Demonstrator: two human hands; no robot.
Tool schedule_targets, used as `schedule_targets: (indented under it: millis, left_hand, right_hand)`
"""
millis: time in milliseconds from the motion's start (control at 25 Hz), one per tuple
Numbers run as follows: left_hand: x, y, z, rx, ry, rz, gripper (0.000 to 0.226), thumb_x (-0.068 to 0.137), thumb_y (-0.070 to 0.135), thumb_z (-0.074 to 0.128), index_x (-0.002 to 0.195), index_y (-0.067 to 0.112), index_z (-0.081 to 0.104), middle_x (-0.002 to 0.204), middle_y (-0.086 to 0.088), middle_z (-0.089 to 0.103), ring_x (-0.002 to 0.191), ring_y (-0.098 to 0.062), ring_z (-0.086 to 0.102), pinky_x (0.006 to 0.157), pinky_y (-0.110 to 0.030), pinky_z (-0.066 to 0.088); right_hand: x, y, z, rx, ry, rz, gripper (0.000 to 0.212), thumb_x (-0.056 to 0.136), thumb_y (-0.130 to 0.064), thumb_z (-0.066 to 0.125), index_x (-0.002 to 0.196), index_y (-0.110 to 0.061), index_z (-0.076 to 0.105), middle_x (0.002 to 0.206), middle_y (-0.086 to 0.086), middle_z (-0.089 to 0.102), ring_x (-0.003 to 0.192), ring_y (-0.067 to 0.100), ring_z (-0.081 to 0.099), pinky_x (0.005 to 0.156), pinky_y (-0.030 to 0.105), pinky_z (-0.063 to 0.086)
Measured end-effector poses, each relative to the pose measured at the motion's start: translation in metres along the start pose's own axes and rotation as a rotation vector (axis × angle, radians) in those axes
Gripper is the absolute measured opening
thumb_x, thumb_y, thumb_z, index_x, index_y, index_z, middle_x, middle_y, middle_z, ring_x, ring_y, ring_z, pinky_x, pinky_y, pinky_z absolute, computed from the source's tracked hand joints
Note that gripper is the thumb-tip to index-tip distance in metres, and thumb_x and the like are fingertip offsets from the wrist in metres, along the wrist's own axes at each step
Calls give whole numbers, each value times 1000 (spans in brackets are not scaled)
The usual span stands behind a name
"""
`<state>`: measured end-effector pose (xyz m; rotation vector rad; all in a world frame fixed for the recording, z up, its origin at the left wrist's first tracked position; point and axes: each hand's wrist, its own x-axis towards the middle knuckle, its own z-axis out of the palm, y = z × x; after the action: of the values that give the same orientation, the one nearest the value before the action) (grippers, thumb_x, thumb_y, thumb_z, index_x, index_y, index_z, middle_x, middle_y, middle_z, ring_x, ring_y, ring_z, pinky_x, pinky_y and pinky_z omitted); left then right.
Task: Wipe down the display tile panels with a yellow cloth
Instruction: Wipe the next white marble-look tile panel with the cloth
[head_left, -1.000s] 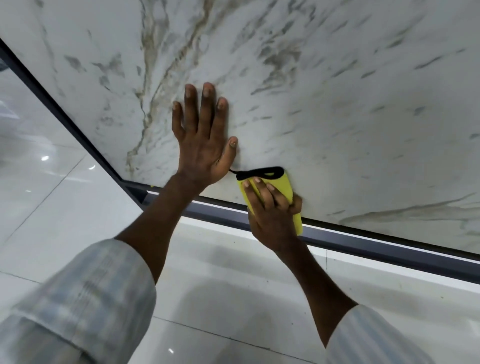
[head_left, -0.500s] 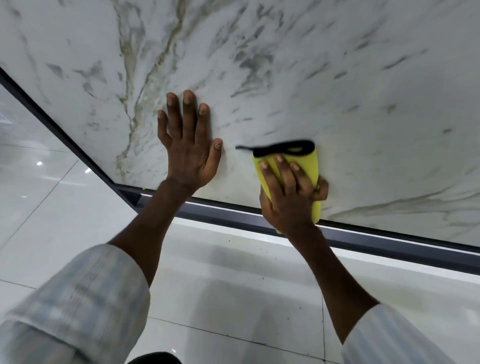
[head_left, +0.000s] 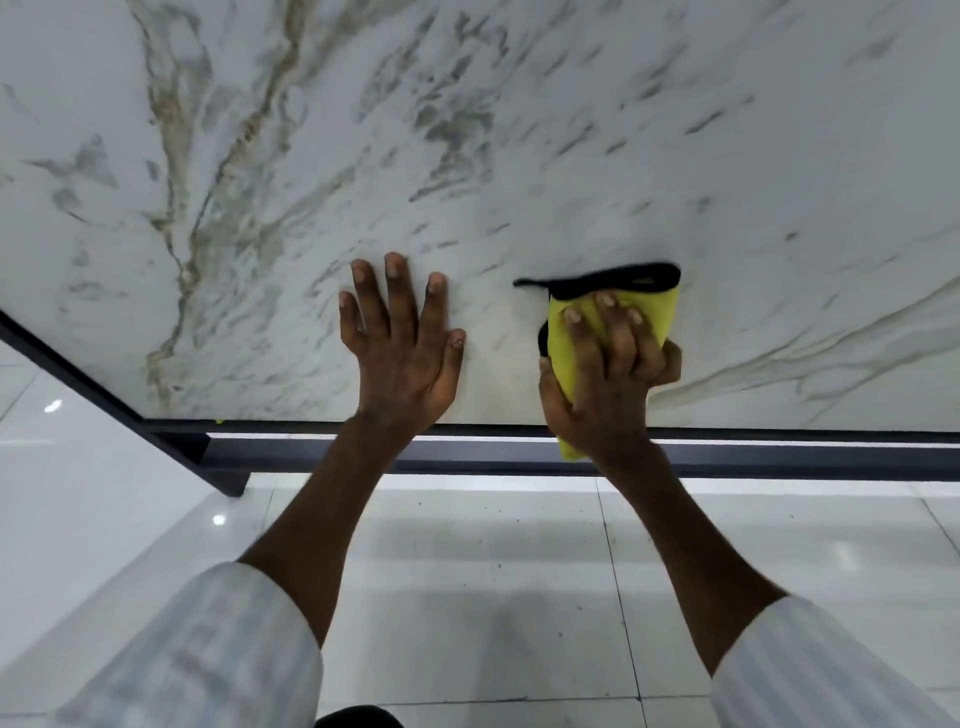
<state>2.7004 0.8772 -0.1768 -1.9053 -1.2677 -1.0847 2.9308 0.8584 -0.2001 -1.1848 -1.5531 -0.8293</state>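
Observation:
A large white marble-look display tile panel (head_left: 519, 156) with grey and brown veins fills the upper part of the view. My left hand (head_left: 402, 348) lies flat on the panel near its lower edge, fingers spread and straight. Just to its right, my right hand (head_left: 608, 379) grips a folded yellow cloth (head_left: 660, 306) with a black trim and presses it against the panel. A corner of the cloth hangs below my right wrist over the frame.
A dark metal frame (head_left: 779, 457) runs along the panel's bottom edge and up its left side (head_left: 67, 374). Below is a glossy white tiled floor (head_left: 493, 571) with grey joints. Another pale panel (head_left: 62, 493) stands at the left.
My right hand has slid the cloth to the right and upward along the panel, away from my left hand. The left hand stays flat on the tile. The camera has turned.

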Motion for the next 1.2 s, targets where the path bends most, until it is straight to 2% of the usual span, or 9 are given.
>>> schedule_targets:
  millis: [160, 240, 320, 440, 520, 640, 880, 1040, 1200]
  left_hand:
    - [0, -2, 2, -36, 42, -19, 75, 108, 38, 36, 166, 19, -7, 171, -9, -25, 157, -36, -22, 126, -53, -10]
    - [1, -1, 0, -21, 22, -10, 74, 108, 38, 36, 166, 18, -7, 171, -10, -25, 157, -36, -23, 126, -53, -10]
    - [6, 4, -9, -24, -30, -20, 75, 108, 38, 38, 166, 17, -5, 171, -13, -22, 157, -38, -22, 125, -55, -8]
    - [24, 22, -39, -74, -52, -64, 76, 100, 36, 57, 164, 15, 21, 168, -29, 9, 158, -45, 3, 122, -60, 12]
    - [75, 25, -69, -96, 66, -73, 68, 100, 35, 58, 158, 11, 32, 162, -34, 21, 153, -45, 19, 118, -58, 19]
    - [181, 4, -110, -32, 256, -59, 65, 103, 35, 52, 154, -1, 38, 154, -48, 26, 148, -51, 26, 118, -55, 20]
    - [249, -9, -127, 211, 204, 14, 69, 105, 44, 40, 159, 1, 35, 164, -26, 33, 150, -53, 27, 112, -70, 30]
    - [250, -13, -129, 166, 183, 17, 70, 107, 45, 37, 162, 4, 26, 170, -15, 22, 155, -48, 19, 118, -66, 21]
    - [249, -12, -136, 130, 160, 51, 70, 105, 44, 41, 162, 5, 27, 172, -16, 15, 159, -42, 8, 116, -69, 20]
  right_hand:
    - [-93, 10, 4, -144, -204, -72, 91, 71, -33, 86, 149, -25, 39, 157, 4, 28, 139, 29, 25, 107, 55, 27]
    - [-84, 13, -1, -129, -222, -78, 94, 67, -31, 88, 148, -28, 40, 153, 3, 32, 136, 27, 25, 103, 55, 29]
    - [-31, 3, -9, -44, -161, -113, 89, 69, -32, 84, 147, -32, 44, 150, 0, 37, 135, 25, 27, 103, 54, 28]
    - [93, -17, -23, 43, 32, -177, 66, 83, -36, 75, 145, -32, 54, 151, -3, 46, 131, 23, 40, 99, 56, 32]
    - [156, -29, -27, 40, 136, -126, 58, 89, -38, 70, 145, -29, 58, 151, -1, 53, 133, 23, 44, 98, 58, 36]
    - [161, -36, -28, 8, 157, -85, 61, 92, -40, 68, 150, -27, 55, 154, 0, 53, 136, 24, 44, 100, 61, 36]
    - [130, -31, -25, -97, 59, -96, 72, 84, -40, 72, 151, -29, 47, 158, -3, 41, 132, 25, 43, 97, 60, 36]
    - [283, -49, -57, -55, 198, -123, 64, 90, -45, 64, 151, -26, 54, 156, 1, 51, 137, 25, 42, 100, 61, 37]
    - [382, -46, -95, -141, 229, -27, 74, 96, -50, 52, 163, -24, 32, 167, 1, 35, 149, 24, 32, 105, 63, 31]
